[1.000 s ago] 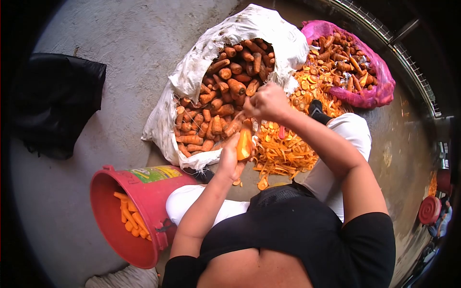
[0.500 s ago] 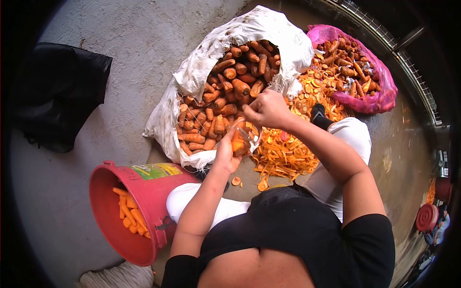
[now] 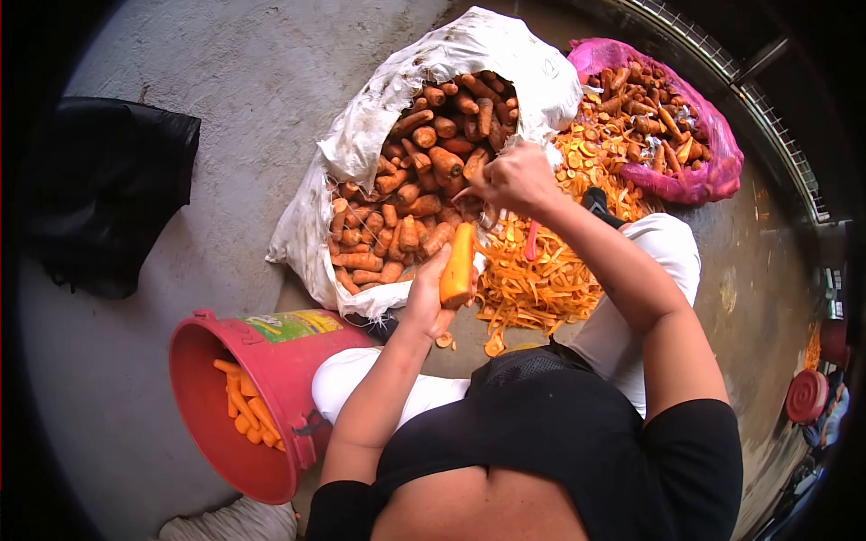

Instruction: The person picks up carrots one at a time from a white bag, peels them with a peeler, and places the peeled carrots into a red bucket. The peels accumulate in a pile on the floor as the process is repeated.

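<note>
My left hand (image 3: pixel 431 293) is closed round the lower part of a peeled, bright orange carrot (image 3: pixel 459 268), which stands nearly upright with its top free. Up and to the right, apart from the carrot, my right hand (image 3: pixel 519 178) is closed on a peeler (image 3: pixel 489 216), its blade blurred and partly hidden by the fingers. Behind both hands, a white sack (image 3: pixel 532 68) gapes open, full of unpeeled carrots (image 3: pixel 409 234). A pile of peelings and cut ends (image 3: pixel 541 293) lies below my right forearm, with a red handle-like piece (image 3: pixel 531 242) on it.
A red bucket (image 3: pixel 311 361) lies tipped at my left, with peeled carrots (image 3: pixel 248 406) inside. A pink sack (image 3: pixel 722 162) of carrots stands at the back right. Black plastic (image 3: pixel 117 189) lies on the floor at the left. A red lid-like disc (image 3: pixel 806 397) is at the far right.
My right hand has lifted away from the carrot, up and right, with the peeler. The carrot in my left hand now points upward and shows more of its length.
</note>
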Available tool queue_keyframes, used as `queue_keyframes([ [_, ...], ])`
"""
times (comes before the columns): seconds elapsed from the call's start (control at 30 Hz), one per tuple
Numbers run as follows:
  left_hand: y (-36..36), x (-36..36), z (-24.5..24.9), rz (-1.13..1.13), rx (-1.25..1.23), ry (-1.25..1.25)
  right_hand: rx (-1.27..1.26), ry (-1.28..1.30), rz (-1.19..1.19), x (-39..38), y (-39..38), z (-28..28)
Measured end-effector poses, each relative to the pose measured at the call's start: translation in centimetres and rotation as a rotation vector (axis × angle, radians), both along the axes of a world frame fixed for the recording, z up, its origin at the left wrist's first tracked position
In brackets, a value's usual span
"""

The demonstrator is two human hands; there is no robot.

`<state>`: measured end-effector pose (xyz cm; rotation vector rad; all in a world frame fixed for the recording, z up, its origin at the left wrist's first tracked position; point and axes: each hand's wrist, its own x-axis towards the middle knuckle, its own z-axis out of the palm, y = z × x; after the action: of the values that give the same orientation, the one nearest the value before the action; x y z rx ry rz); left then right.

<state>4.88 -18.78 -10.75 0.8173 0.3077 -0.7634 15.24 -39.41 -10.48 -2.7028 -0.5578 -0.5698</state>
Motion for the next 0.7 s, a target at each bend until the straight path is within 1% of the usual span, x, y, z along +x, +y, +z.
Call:
queue_keyframes([
  [0.07,-0.3,-0.2,1.0,-0.028,0.031,-0.045,-0.175,0.216,-0.225,0.9,-1.3,-0.2],
  [0.1,-0.2,-0.1,1.0,-0.028,0.035,-0.038,-0.167,0.017,-0.240,1.0,-1.4,0.0],
  [0.17,0.0,0.4,0.8,-0.018,0.037,-0.022,-0.075,0.115,-0.264,0.8,-1.2,0.3],
  [0.2,0.0,0.6,0.7,0.011,0.017,0.018,-0.032,0.165,-0.273,0.5,-0.7,1.4],
  [0.23,0.0,0.9,0.7,0.041,-0.004,0.059,0.095,0.355,-0.274,0.4,-0.3,1.9],
  [0.27,0.1,1.2,0.7,0.071,-0.025,0.098,0.169,0.383,-0.188,0.0,0.1,2.4],
  [0.3,0.6,1.4,-0.5,0.055,-0.078,0.095,0.243,0.409,-0.102,-0.7,0.6,2.8],
  [0.33,0.6,1.5,-0.6,0.084,-0.046,0.103,0.317,0.435,-0.016,-1.4,1.0,3.1],
  [0.37,0.5,1.5,-0.7,0.112,-0.013,0.113,0.305,0.341,0.095,-1.9,1.5,2.9],
  [0.4,0.3,1.5,-0.6,0.139,0.020,0.122,0.325,0.187,0.195,-2.4,2.1,2.8],
  [0.47,-0.2,1.5,-0.3,0.218,0.061,0.202,0.332,0.150,0.222,-3.5,2.9,3.1],
  [0.5,-0.5,1.5,-0.1,0.254,0.083,0.243,0.375,0.157,0.258,-3.7,3.2,3.0],
  [0.6,-0.9,1.4,0.2,0.245,0.049,0.254,0.300,0.095,0.299,-3.8,3.4,2.3],
  [0.7,-0.7,1.4,-0.3,0.199,0.028,0.198,0.274,0.100,0.293,-3.8,3.4,2.2],
])
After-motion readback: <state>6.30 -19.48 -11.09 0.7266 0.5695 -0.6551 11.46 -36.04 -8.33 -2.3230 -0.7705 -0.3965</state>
